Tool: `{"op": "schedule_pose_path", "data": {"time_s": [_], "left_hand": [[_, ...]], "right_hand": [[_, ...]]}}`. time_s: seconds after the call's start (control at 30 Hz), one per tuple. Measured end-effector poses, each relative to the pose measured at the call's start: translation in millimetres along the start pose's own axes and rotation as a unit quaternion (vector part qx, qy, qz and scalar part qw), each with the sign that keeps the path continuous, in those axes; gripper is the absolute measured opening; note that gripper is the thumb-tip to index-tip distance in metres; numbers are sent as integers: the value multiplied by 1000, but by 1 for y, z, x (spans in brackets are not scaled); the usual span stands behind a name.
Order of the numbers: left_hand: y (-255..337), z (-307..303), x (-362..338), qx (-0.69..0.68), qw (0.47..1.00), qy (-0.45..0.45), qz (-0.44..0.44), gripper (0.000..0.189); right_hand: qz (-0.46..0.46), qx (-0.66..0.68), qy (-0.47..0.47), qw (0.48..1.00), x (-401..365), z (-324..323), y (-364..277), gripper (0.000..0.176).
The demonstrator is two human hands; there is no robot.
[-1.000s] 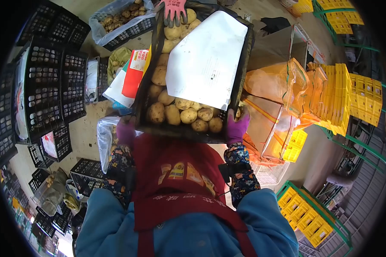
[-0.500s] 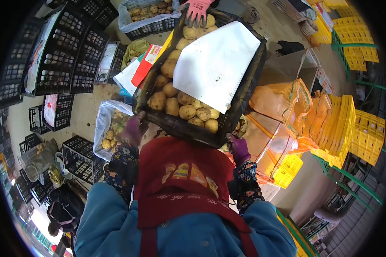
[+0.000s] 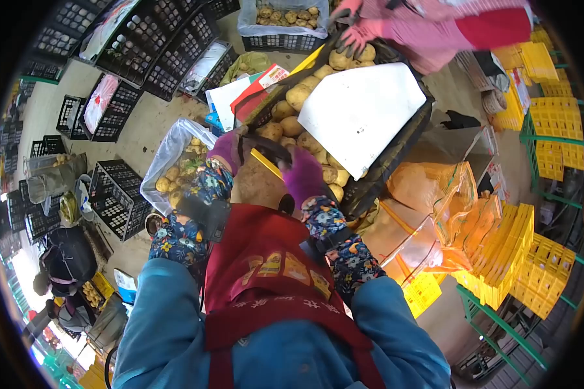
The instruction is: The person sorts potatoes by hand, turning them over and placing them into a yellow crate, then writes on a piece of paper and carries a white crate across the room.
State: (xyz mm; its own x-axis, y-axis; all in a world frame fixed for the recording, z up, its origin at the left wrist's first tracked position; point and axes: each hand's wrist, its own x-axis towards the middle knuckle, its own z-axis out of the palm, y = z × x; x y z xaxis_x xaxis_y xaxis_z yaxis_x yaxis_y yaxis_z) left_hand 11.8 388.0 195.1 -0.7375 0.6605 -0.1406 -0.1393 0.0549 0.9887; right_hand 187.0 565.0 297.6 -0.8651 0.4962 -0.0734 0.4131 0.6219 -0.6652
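Observation:
A black, liner-covered crate (image 3: 396, 149) of potatoes (image 3: 289, 126) stands in front of me, with a white sheet (image 3: 363, 113) lying over much of them. My left hand (image 3: 227, 150), in a purple glove, is closed on the crate's near left corner. Beside it my right hand (image 3: 303, 175), also purple-gloved, is closed along the crate's near edge, its fingertips partly hidden. A co-worker's pink-gloved hands (image 3: 360, 34) are at the crate's far end.
Left of the crate is a lined crate of potatoes (image 3: 165, 149); another (image 3: 282, 44) stands beyond. An empty black crate (image 3: 118, 198) is at left. Orange mesh bags (image 3: 428, 188) and yellow crates (image 3: 499, 259) stand at right.
The potato crate has turned and sits further right in view. My right hand has moved left along its near edge, close to my left hand. More of the co-worker's arms shows.

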Motion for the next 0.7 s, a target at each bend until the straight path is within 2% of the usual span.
{"op": "schedule_pose_path", "data": {"time_s": [0.03, 0.07, 0.1, 0.13, 0.17, 0.23, 0.3, 0.37, 0.4, 0.5, 0.53, 0.63, 0.67, 0.7], "left_hand": [[28, 13, 0, -136, 974, 65, -166, 51], [59, 28, 0, -283, 893, 181, -301, 58], [49, 38, -11, -133, 960, 177, -172, 66], [33, 46, -21, 22, 985, 169, -35, 74], [39, 58, -31, 179, 965, 161, 101, 82], [65, 91, -57, 272, 950, 108, 106, 108], [71, 123, -64, 356, 925, 114, 68, 112], [50, 144, -52, 410, 902, 121, 59, 104], [44, 151, -49, 343, 922, 169, 58, 72], [4, 158, -46, 313, 934, 169, 47, 42], [11, 158, -48, 291, 937, 182, 61, 27], [9, 139, -51, 369, 927, 46, 49, 24], [-1, 148, -50, 332, 925, 168, 82, 22], [-11, 158, -49, 287, 907, 284, 121, 21]], "right_hand": [[33, 38, -29, 998, 10, 4, 13, 42], [49, 55, -36, 997, 13, -6, 11, 36], [65, 69, -42, 995, 18, -23, 3, 31], [81, 82, -46, 992, 22, -37, -5, 27], [77, 40, -76, 993, 25, -47, -10, 27], [65, -47, -143, 986, 30, -57, -23, 26], [42, -71, -184, 980, 27, -55, -37, 30], [28, -55, -224, 973, 25, -53, -46, 34], [6, -91, -232, 969, 26, -49, -40, 33], [69, 91, -297, 948, 29, -37, -12, 28], [184, 294, -304, 887, 20, -33, -24, 22], [363, 324, -345, 803, 12, -36, -26, 19], [326, 288, -287, 854, 2, -27, -36, 25], [299, 290, -225, 881, -11, -20, -14, 27]]}}
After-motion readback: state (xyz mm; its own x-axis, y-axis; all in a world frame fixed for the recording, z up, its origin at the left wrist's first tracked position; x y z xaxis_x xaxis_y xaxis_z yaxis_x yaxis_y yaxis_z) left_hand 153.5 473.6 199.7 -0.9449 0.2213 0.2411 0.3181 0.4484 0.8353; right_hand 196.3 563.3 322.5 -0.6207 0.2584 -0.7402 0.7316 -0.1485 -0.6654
